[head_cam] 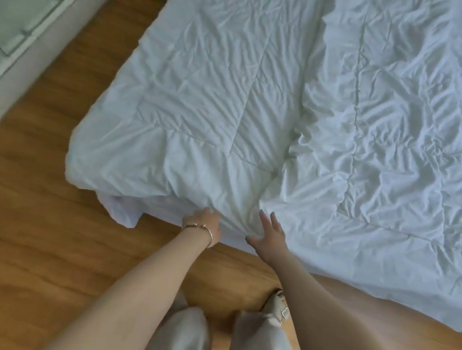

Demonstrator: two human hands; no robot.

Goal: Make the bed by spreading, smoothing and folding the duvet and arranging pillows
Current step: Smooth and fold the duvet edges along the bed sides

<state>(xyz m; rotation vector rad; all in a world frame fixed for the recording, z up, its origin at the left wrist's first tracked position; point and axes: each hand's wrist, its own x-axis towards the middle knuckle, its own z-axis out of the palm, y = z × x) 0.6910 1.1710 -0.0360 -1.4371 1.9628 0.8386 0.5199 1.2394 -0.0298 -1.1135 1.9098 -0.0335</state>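
Grey trousers nearest; left hand gripping duvet, right hand spread flat.

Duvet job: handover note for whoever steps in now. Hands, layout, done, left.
Left hand: at the near edge of the duvet; fingers hidden in the fabric, grip unclear.
Right hand: fingers straight, touching the same edge.
Duvet lies over the bed; a folded-over section covers its left part.
Done: spread and one fold. Left: smooth the heavy wrinkles, square the near edge. No pillows in view.
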